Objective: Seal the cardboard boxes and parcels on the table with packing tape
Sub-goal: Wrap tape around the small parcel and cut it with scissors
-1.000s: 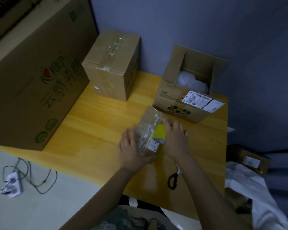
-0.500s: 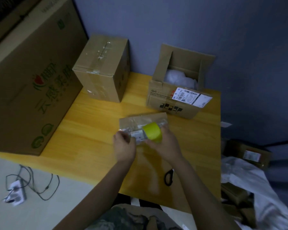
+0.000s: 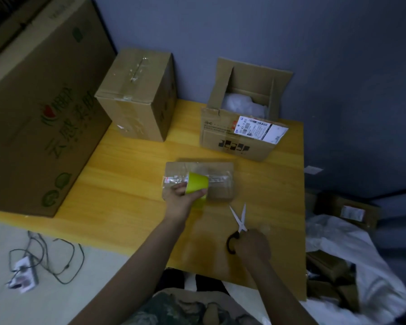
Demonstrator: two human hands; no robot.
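Holds a yellow-green tape roll [image 3: 197,187] against the flat parcel [image 3: 220,181] at the middle of the wooden table [image 3: 127,195] in the left hand [image 3: 182,200], grips open-bladed scissors [image 3: 240,219] nearby in the right hand [image 3: 253,245], before an open carton [image 3: 239,141] and a taped box [image 3: 136,102].

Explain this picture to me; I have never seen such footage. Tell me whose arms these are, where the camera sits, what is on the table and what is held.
No machine here: a person works with bare hands, filmed by one camera worn on the head, looking down. On the wooden table stand a taped box, an open box with a shipping label, and a large printed carton; a small parcel lies in front. The left hand holds a yellow-green tape roll over the parcel. The right hand grips the black handles of scissors, blades open.
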